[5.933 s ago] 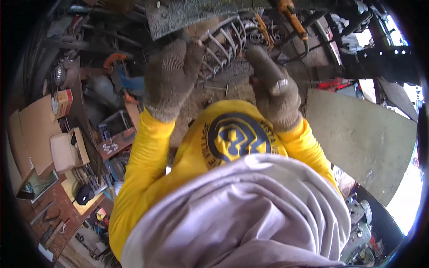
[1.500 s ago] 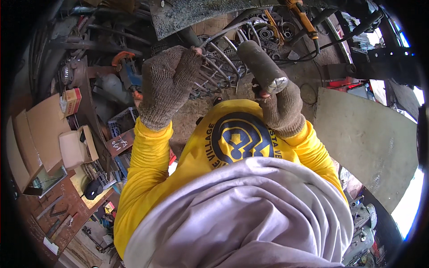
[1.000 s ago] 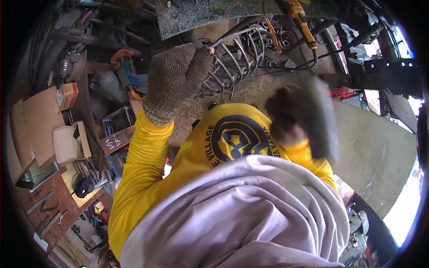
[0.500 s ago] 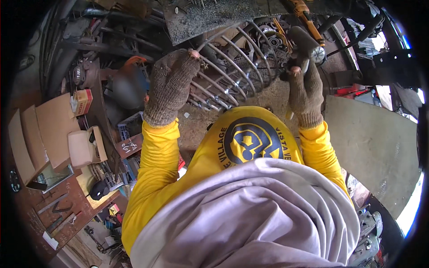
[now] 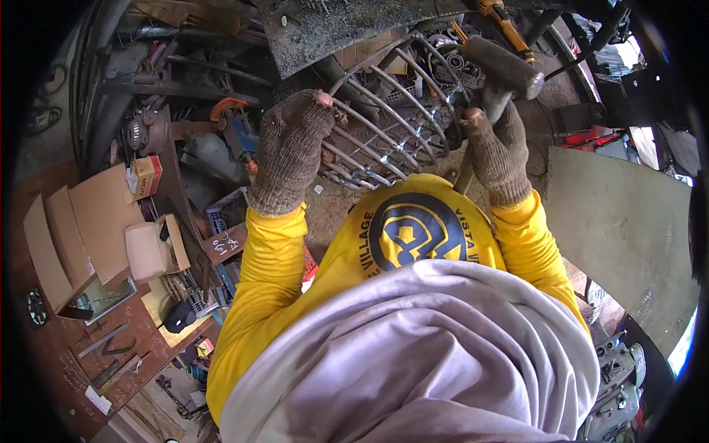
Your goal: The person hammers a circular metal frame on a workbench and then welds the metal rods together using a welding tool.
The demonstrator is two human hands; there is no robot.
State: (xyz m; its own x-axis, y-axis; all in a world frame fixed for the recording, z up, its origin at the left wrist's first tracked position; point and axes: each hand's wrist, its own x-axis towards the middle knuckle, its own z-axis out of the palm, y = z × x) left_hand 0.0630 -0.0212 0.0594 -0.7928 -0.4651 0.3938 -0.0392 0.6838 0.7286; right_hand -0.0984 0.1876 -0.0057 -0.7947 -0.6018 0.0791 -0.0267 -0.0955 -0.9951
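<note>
A curved cage-like rack of welded metal rods [image 5: 384, 159] lies before me, its bars bowed and shiny at the joints. My left hand [image 5: 289, 151], in a brown knitted glove with bare fingertips, is closed round the rack's left end. In my right hand [image 5: 501, 153], gloved the same way, is a hammer [image 5: 504, 68]. Its heavy grey head stands above the fist, and its handle comes out below toward my body. The right fist is close by the rack's right end; whether they touch I cannot tell.
A gritty dark metal tabletop [image 5: 332, 33] juts in at the far side, with an orange power tool [image 5: 508, 29] to its right. Cardboard boxes [image 5: 103, 214] sit on the brown bench [image 5: 59, 362] at left. A large greenish-grey board [image 5: 620, 236] occupies the right.
The hammer head has tipped over to the left and now shows side-on above my right fist. The rack has shifted slightly, and my left hand stays on it.
</note>
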